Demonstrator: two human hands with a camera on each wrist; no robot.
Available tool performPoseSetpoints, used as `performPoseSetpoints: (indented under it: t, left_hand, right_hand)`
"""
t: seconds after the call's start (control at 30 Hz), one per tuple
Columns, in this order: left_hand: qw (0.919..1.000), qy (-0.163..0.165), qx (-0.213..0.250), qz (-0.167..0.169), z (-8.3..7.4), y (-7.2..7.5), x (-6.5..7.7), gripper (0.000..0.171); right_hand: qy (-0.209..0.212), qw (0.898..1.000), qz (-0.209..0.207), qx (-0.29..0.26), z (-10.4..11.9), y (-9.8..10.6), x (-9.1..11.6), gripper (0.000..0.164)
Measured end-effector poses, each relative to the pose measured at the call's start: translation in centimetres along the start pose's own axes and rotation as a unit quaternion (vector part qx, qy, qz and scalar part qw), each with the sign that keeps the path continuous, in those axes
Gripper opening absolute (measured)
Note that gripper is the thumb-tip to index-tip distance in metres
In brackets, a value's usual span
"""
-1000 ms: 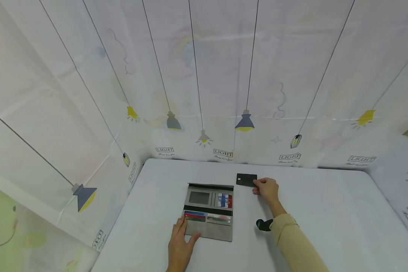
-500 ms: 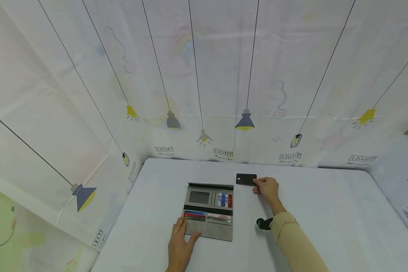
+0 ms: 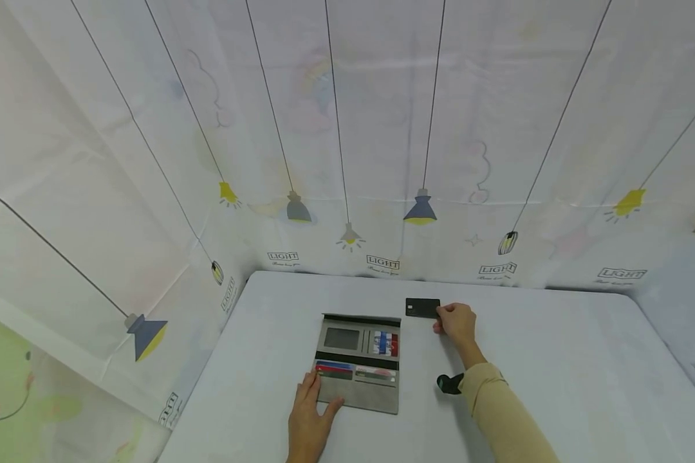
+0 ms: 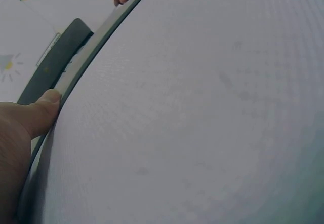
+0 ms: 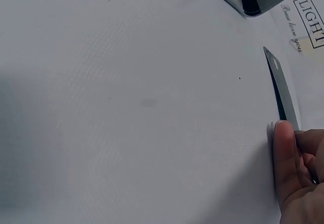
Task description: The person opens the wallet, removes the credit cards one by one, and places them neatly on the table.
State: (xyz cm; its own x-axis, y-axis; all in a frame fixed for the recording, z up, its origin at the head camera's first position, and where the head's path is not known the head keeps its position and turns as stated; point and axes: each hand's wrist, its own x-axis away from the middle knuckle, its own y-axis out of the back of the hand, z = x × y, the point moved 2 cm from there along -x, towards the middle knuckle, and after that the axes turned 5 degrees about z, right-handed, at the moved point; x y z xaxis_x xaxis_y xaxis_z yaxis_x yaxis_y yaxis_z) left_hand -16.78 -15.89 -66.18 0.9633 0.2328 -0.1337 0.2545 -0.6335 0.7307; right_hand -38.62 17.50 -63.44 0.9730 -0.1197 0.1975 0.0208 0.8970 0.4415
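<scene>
A grey wallet [image 3: 359, 397] lies unfolded on the white table, with several cards in its slots and a dark window pocket in its far half. My left hand [image 3: 309, 424] rests at the wallet's near left corner, fingers along the left edge and thumb on the near edge. In the left wrist view the thumb of the left hand [image 4: 25, 120] presses on the wallet's edge [image 4: 98, 44]. Beyond the wallet's far right corner, my right hand [image 3: 457, 323] pinches a black bank card [image 3: 421, 307] by its right end. The right wrist view shows this card [image 5: 283, 89] slightly tilted, close to the tabletop.
The white table [image 3: 567, 373] extends to both sides. Behind it hangs a pale wall covering [image 3: 370, 128] printed with lamps. A black device [image 3: 449, 384] sits at the right wrist, beside the beige sleeve [image 3: 500, 408].
</scene>
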Motion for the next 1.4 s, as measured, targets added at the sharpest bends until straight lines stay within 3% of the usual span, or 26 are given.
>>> performPoseSetpoints:
  t: [0.3, 0.6, 1.13, 1.4]
  left_hand:
    - [1.0000, -0.006, -0.006, -0.004, -0.1, 0.0, 0.0, 0.076]
    - [0.9998, -0.013, -0.005, -0.012, 0.0, 0.1, 0.2, 0.076]
    - [1.0000, 0.001, -0.006, 0.000, 0.1, 0.1, 0.0, 0.078]
    - [0.9998, -0.014, -0.001, -0.013, 0.0, 0.0, 0.0, 0.078]
  right_hand:
    - [0.020, 0.998, -0.040, 0.040, 0.8, -0.4, 0.8, 0.025]
    - [-0.001, 0.989, -0.066, 0.135, 1.4, -0.9, 0.9, 0.030]
    - [0.010, 0.989, -0.053, 0.135, 1.0, -1.0, 0.6, 0.030]
    - [0.018, 0.991, -0.055, 0.122, 0.8, -0.8, 0.7, 0.028]
